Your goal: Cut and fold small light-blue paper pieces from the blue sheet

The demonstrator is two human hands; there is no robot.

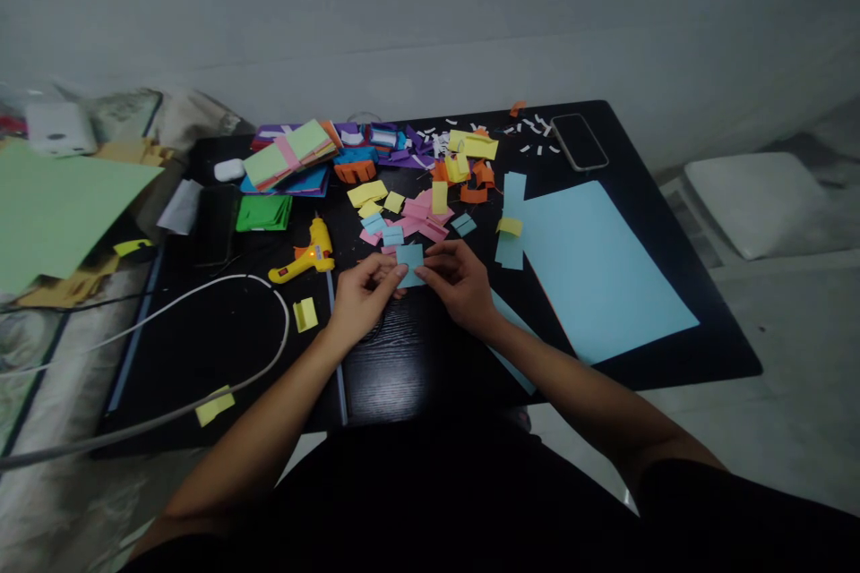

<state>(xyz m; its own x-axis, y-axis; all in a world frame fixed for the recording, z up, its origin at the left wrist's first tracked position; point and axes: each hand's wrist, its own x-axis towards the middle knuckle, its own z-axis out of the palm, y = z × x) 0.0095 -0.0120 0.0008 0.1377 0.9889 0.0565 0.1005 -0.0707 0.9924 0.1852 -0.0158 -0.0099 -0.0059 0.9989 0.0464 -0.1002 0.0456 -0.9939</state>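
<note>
A small light-blue paper rectangle (410,261) is pinched between both hands above the black table (417,367). My left hand (363,295) grips its left edge with thumb and fingers closed. From the other side my right hand (460,285) holds its right edge, fingers curled. Just beyond the hands lies a scatter of small pink, yellow and blue paper pieces (409,215). A yellow glue gun (305,256) with an orange light lies left of my left hand.
A large light-blue sheet (597,273) lies on the right. A phone (579,141) sits at the far right corner. Stacks of coloured paper (292,157), green folded paper (264,212), a white cable (202,349) and a green sheet (54,206) fill the left.
</note>
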